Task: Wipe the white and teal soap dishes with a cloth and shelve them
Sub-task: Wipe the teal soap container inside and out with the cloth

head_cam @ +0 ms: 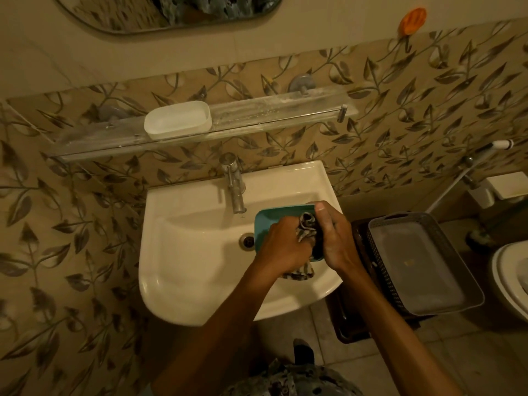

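The teal soap dish (267, 222) is held over the right side of the white sink (183, 252). My right hand (335, 238) grips its right end, thumb on the far rim. My left hand (283, 244) is closed on a patterned grey cloth (307, 227) and presses it into the dish; a tail of the cloth hangs below my wrist. The white soap dish (177, 120) sits upright on the glass wall shelf (271, 114) above the tap, left of the shelf's middle.
A steel tap (235, 184) stands at the back of the sink, just left of the dish. A grey plastic basket (423, 261) rests on a dark stand right of the sink. A toilet rim (511, 278) shows at the far right, a mirror (160, 12) above.
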A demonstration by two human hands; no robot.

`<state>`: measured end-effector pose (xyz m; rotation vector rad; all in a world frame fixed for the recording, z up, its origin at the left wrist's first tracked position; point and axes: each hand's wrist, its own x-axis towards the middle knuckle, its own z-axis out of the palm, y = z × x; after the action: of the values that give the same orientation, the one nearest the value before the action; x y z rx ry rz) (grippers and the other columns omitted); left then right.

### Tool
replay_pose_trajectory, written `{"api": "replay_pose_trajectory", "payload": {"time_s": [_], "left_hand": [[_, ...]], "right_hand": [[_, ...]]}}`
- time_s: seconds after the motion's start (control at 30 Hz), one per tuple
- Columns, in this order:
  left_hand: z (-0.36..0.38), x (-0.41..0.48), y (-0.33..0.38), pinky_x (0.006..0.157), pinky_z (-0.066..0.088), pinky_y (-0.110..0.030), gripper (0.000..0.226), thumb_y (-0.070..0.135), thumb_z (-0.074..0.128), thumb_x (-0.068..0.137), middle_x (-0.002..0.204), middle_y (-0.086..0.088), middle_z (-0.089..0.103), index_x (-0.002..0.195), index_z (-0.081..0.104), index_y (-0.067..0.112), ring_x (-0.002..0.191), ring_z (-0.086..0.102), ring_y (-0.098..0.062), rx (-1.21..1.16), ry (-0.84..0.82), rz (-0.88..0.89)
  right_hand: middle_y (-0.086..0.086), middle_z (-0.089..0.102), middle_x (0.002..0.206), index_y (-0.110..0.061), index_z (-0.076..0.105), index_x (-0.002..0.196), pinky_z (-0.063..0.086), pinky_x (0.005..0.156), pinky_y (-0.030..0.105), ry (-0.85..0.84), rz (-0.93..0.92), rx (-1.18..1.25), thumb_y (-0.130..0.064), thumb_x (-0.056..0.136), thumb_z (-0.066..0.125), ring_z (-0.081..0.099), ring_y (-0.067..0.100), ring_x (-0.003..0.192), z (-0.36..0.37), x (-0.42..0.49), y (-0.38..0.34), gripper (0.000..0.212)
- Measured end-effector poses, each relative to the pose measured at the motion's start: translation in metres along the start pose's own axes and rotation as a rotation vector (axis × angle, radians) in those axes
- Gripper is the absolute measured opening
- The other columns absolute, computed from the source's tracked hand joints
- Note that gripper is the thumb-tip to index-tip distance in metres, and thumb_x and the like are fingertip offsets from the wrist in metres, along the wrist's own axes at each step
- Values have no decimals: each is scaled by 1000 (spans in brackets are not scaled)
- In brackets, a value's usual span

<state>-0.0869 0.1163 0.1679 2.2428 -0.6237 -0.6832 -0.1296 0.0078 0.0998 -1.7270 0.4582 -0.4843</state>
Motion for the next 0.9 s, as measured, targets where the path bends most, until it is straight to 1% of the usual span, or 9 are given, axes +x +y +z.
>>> {"api": "replay_pose_trajectory", "payload": {"time_s": [0.1,0.2,0.33,0.43,0.6,0.67,0.77,0.83,0.9], "left_hand": [[1,-4,-3,63,45,-21,25,9,60,84,98,0,64,106,60,20,86,58,-14,206,-48,153],[3,-6,-13,78,43,-35,42,9,65,80,114,-6,60,119,57,24,107,47,-26,557,-13,283],[-2,-4,-29,94,44,-43,48,27,65,85,130,-8,51,129,47,26,118,41,-29,784,37,198],[5,-12,-31,96,45,-46,53,22,62,85,134,-9,47,133,39,24,125,37,-30,742,46,157],[14,-19,-22,84,46,-35,49,9,58,83,120,-7,57,129,46,22,112,44,-26,498,74,145],[19,-20,-15,78,43,-32,41,6,58,82,111,-3,60,119,53,23,104,45,-23,382,97,182],[24,-17,-6,72,38,-26,32,3,58,81,97,1,60,104,58,25,93,42,-15,227,116,219],[25,-15,-6,71,38,-26,36,2,60,80,99,2,61,106,58,27,93,40,-15,217,114,241],[27,-15,-9,75,41,-30,39,2,62,80,105,0,63,111,58,26,98,43,-19,307,135,301]], "right_hand": [[-2,66,77,-31,58,76,51,70,32,-22,8,-1,-58,91,34,64,9,75,-5,2,1,39],[-9,68,83,-33,62,79,50,68,17,-46,13,26,-59,89,35,64,2,78,-9,1,2,39],[2,67,91,-17,64,91,54,73,34,-45,-18,31,-56,91,35,64,17,88,-17,2,1,49],[-5,65,92,-17,63,97,52,70,19,-57,-90,-24,-51,94,34,63,8,89,-16,3,-2,45],[2,64,94,-13,62,98,49,70,17,-19,-113,-49,-43,97,33,60,7,89,-14,3,-2,42],[4,64,92,-10,62,97,50,69,22,-11,-103,-42,-37,99,34,60,9,87,-10,2,-3,39],[16,62,86,-3,59,91,50,72,45,17,-76,22,-35,99,33,59,28,83,-7,2,-3,42],[15,62,86,-3,60,91,49,73,47,43,-80,25,-40,97,34,59,28,83,-10,5,-3,45],[9,65,92,-8,63,97,51,74,41,37,-99,-18,-46,95,33,61,24,89,-13,5,-2,49]]}}
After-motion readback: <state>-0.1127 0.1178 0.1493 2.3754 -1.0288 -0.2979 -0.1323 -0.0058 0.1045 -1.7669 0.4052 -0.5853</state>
